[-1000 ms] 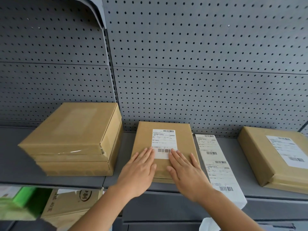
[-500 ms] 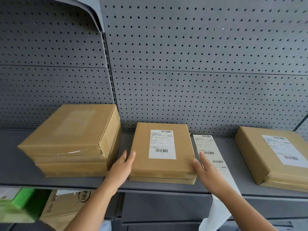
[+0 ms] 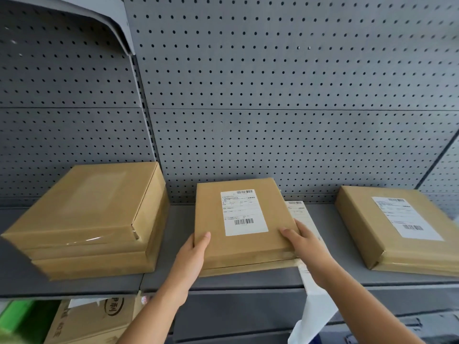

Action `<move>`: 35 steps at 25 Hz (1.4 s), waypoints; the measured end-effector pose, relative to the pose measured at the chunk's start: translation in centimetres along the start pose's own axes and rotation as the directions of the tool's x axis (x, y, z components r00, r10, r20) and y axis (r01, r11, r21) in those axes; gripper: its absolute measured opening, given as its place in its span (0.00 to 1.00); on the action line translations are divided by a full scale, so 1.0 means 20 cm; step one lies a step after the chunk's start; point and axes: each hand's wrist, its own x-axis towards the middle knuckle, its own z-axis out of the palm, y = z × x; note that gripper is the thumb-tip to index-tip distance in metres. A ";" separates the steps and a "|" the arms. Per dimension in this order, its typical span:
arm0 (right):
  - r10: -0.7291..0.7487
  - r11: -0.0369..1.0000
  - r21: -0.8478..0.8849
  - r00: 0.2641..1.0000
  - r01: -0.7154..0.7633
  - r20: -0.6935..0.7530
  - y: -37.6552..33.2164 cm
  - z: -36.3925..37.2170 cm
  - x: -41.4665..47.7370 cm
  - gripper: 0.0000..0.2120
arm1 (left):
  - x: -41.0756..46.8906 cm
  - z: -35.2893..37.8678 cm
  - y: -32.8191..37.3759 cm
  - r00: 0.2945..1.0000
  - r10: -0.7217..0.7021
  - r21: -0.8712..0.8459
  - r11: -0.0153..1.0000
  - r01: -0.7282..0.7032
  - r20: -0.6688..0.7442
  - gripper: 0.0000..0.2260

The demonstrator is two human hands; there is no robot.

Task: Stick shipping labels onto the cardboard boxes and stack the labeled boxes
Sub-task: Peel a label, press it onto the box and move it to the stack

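The left hand (image 3: 192,254) grips the left edge of the labelled cardboard box (image 3: 211,214) with its thumb curled onto the top face and its fingers hidden under the side, while the right hand (image 3: 304,242) clamps the opposite edge, thumb on top and fingers (image 3: 301,225) wrapped down the right side. The box sits between the two grips on the grey shelf (image 3: 181,224), its white shipping label (image 3: 244,212) face up just beyond both thumbs. The strip of spare labels (image 3: 301,213) lies under the right hand's fingers, a stack of unlabelled boxes (image 3: 87,207) stands left of the left hand, and another labelled box (image 3: 360,219) rests well right of the right hand.
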 end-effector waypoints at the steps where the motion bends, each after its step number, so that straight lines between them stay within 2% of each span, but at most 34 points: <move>1: -0.012 1.000 -0.008 1.000 0.012 -0.019 -0.03 -0.06 -0.02 0.18 | -0.02 0.04 0.03 0.999 0.031 -0.004 1.000 -0.031 0.008 0.19; 7: -0.110 0.992 0.045 0.982 0.118 -0.152 -0.28 -0.47 -0.19 0.09 | -0.10 0.35 0.25 0.968 0.188 -0.036 0.982 -0.184 0.167 0.15; 11: -0.176 0.984 -0.023 0.940 0.177 -0.291 -0.35 -0.86 -0.29 0.14 | -0.13 0.67 0.40 0.916 0.251 -0.032 0.967 -0.254 0.311 0.14; 14: -0.175 0.984 -0.033 0.909 0.176 -0.379 -0.33 -1.12 -0.33 0.16 | -0.15 0.91 0.46 0.866 0.298 0.006 0.945 -0.328 0.402 0.21; 18: -0.145 0.989 -0.039 0.863 0.145 -0.483 -0.28 -1.42 -0.34 0.11 | -0.14 1.23 0.48 0.825 0.291 0.106 0.916 -0.386 0.484 0.29; 21: -0.105 0.994 -0.040 0.838 0.099 -0.536 -0.23 -1.62 -0.31 0.12 | -0.14 1.44 0.47 0.819 0.253 0.162 0.909 -0.383 0.516 0.30; 24: -0.085 0.995 -0.004 0.812 0.101 -0.578 -0.19 -1.73 -0.24 0.07 | -0.12 1.59 0.45 0.820 0.219 0.188 0.912 -0.365 0.529 0.32; 30: -0.049 0.994 0.056 0.823 0.097 -0.565 -0.07 -1.87 -0.09 0.06 | -0.03 1.79 0.44 0.843 0.209 0.227 0.906 -0.357 0.495 0.33; 35: 0.004 0.998 0.056 0.829 0.032 -0.559 0.04 -1.93 0.02 0.10 | -0.03 1.85 0.41 0.865 0.167 0.306 0.890 -0.338 0.473 0.30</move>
